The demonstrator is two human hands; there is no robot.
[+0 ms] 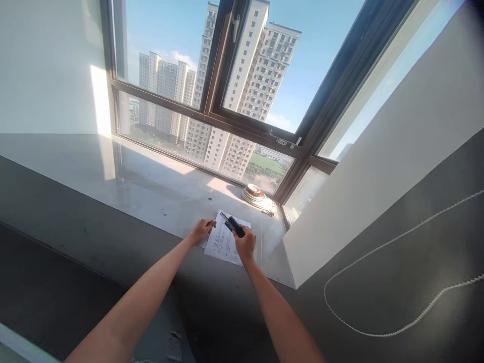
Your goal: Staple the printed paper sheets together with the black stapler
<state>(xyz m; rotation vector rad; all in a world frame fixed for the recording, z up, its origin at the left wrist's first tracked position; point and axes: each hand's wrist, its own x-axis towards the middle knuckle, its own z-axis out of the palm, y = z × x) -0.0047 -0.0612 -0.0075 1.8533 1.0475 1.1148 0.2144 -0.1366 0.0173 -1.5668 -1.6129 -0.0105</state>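
My right hand [245, 243] is wrapped round a black stapler [236, 226], which points up and to the left with its two arms spread apart and a metallic strip showing. Under it, printed sheets of paper [223, 245] lie on the window sill, partly covered by the stapler and my hand. Just left of the sheets, my left hand [203, 231] is closed, fingers curled together. Whatever may be between those fingers is too small to name.
A stack of round dishes [254, 192] stands by the window on the sill [151, 186]. A small dark object [210, 198] lies behind the paper. A white bead cord [363, 330] hangs in a loop at the right. Beyond the window frame [212, 118] are tall buildings.
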